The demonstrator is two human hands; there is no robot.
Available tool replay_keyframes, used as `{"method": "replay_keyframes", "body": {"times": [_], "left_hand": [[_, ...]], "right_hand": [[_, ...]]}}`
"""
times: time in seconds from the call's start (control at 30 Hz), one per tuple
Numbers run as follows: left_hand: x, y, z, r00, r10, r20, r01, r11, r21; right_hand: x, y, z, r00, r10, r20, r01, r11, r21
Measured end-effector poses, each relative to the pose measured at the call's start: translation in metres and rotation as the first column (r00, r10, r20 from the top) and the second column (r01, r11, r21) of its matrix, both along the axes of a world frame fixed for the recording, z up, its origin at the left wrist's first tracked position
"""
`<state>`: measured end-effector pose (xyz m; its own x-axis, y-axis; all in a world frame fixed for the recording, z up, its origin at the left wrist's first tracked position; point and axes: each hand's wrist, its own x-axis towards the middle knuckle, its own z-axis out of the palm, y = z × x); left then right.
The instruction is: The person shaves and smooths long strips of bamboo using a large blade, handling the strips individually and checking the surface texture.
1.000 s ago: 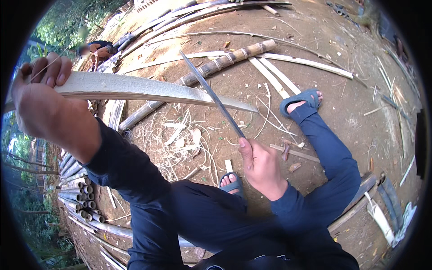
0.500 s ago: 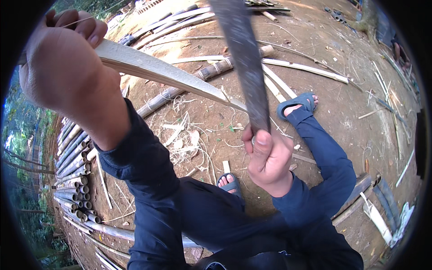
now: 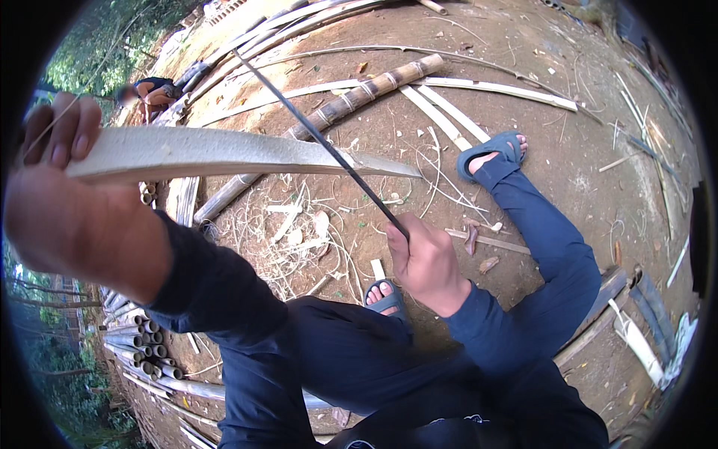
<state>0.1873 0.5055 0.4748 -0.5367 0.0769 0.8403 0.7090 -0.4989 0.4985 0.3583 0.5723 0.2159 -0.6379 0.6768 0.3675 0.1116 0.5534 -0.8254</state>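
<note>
My left hand (image 3: 75, 202), raised at the left, is closed round one end of a pale split bamboo strip (image 3: 217, 153). The strip reaches across to the right and narrows to a thin tip above the ground. In my right hand (image 3: 434, 262), near the middle, is a long dark knife (image 3: 314, 138), its handle mostly hidden by the closed fingers. Seen nearly edge-on, the blade slants up and left, crossing in front of the strip near its thinner part. Whether blade and strip touch, I cannot tell.
Below the strip lie curled bamboo shavings (image 3: 295, 239) on bare soil. A bamboo pole (image 3: 366, 93) and long split strips (image 3: 501, 91) lie beyond. My sandalled feet (image 3: 497, 153) stand apart. Cut bamboo tubes (image 3: 138, 348) are stacked at left. Another person (image 3: 155, 91) crouches far left.
The knife has swung from upright and broadside to slanting left, edge-on, across the strip. My left hand has moved lower and left, leaving the strip nearer level. My right hand shifted slightly left.
</note>
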Motion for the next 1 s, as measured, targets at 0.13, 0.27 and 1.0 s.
{"method": "replay_keyframes", "body": {"times": [0.13,0.27,1.0], "left_hand": [[-0.022,-0.064,0.001,0.960,-0.277,0.031,0.278,0.943,-0.181],[0.008,-0.111,-0.013,0.873,-0.467,0.139,0.487,0.829,-0.275],[0.079,-0.143,-0.085,0.947,-0.299,0.114,0.305,0.951,-0.040]], "right_hand": [[0.014,0.007,-0.046,0.988,0.086,0.131,-0.085,0.996,-0.011],[0.032,-0.015,-0.008,0.978,0.199,0.055,-0.202,0.978,0.046],[0.051,-0.020,-0.050,0.919,0.390,0.056,-0.392,0.889,0.236]]}}
